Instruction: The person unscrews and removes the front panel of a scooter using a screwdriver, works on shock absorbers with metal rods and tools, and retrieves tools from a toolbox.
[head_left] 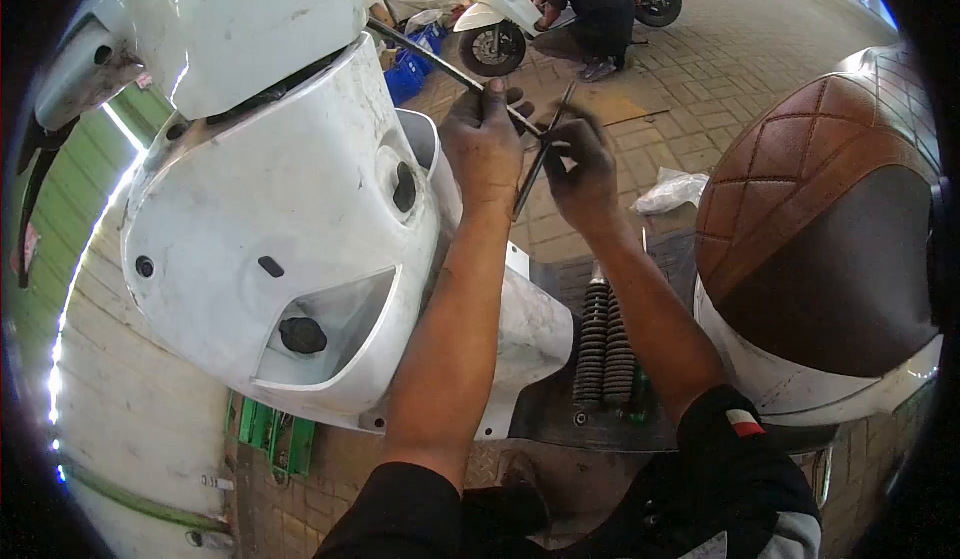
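Observation:
A T-handle wrench (448, 67) slants across the upper middle, its long shaft reaching to the white scooter's front (290, 179) just under the upper cover (245, 34). My left hand (487, 139) is closed round the shaft, thumb on top. At the crossbar end, my right hand (583, 164) has its fingers curled at the joint of bar and shaft; some fingers are motion-blurred. The wrench's far tip is hidden behind the scooter's edge.
A brown quilted seat (800, 229) stands to the right. Two black shock absorbers (592, 344) lie on the dark floorboard (540, 414). A plastic bag (670, 191) is on the paving. Beyond, a person (597, 9) crouches beside another white scooter (497, 4); blue bins (408, 74) stand nearby.

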Motion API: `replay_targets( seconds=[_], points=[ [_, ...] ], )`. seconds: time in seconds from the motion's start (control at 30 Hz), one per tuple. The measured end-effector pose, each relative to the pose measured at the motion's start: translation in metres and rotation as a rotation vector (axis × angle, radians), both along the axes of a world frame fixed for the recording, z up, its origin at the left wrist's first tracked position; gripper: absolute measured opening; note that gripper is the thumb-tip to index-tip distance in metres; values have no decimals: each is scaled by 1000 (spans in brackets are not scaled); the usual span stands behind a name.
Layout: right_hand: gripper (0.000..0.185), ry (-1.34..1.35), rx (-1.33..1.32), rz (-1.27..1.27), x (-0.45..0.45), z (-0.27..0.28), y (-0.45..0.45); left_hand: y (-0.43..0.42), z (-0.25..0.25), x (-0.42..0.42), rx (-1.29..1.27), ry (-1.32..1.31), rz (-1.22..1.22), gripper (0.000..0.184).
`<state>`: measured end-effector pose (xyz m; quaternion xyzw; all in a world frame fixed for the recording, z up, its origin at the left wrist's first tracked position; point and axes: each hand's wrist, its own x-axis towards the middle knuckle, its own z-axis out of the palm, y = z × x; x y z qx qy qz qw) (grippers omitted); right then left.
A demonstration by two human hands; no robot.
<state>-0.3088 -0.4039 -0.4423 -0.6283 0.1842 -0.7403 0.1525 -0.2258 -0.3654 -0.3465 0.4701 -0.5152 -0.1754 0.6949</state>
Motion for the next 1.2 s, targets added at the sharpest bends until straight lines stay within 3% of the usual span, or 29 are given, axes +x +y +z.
replay_targets(
  seconds=[0.03,0.1,0.13,0.17,0.23,0.3,0.37,0.4,0.5,0.6,0.67,0.7,0.73,0.77,0.83,0.87,0.93,1.1,1.17,1.2],
  points=[
    [26,5,-3,0,-1,0,4,-1,-1,2,-35,2,-16,26],
    [26,-752,697,862,-8,2,10,-2,1,2,-37,10,-23,26],
    [28,-616,865,1260,-25,2,0,-1,1,2,-33,12,-32,26],
    [28,-614,871,1257,-25,3,-1,2,1,1,-29,18,-32,26],
    [25,-256,761,1008,-23,7,0,6,4,-2,-57,-20,-16,28],
    [24,-241,604,861,-10,1,1,9,3,-5,-50,-25,57,26],
    [20,176,-21,-11,-4,-1,2,-1,-8,5,-50,-102,173,23],
    [18,257,-51,-77,-3,-2,4,-2,-12,5,-99,-23,167,21],
    [16,373,95,12,-10,18,12,-4,-12,6,-74,29,216,20],
    [32,244,-4,-143,-31,63,18,-5,-10,6,-69,37,194,21],
    [32,259,-40,-32,-19,110,20,-10,-14,15,-119,-86,201,20],
    [31,387,-71,-19,0,122,14,-13,-17,22,-170,-221,203,19],
    [30,514,-105,-7,17,134,9,-17,-22,31,-363,-588,290,20],
    [30,520,-109,-16,26,146,8,-21,-24,33,-370,-580,286,20],
    [26,867,-31,-279,35,166,9,-24,-26,37,-282,-469,211,19],
    [26,872,-28,-287,34,175,9,-23,-23,37,-144,-403,282,19],
    [19,1120,-208,-307,27,188,11,-18,-20,34,-151,-391,253,19],
    [20,910,-73,-226,30,181,7,-10,-13,22,-58,-285,279,20],
    [24,924,-110,-360,36,180,7,-9,-15,22,-109,-453,530,20],
    [24,928,-113,-359,38,178,8,-4,-15,22,-109,-449,532,20]
  ],
)
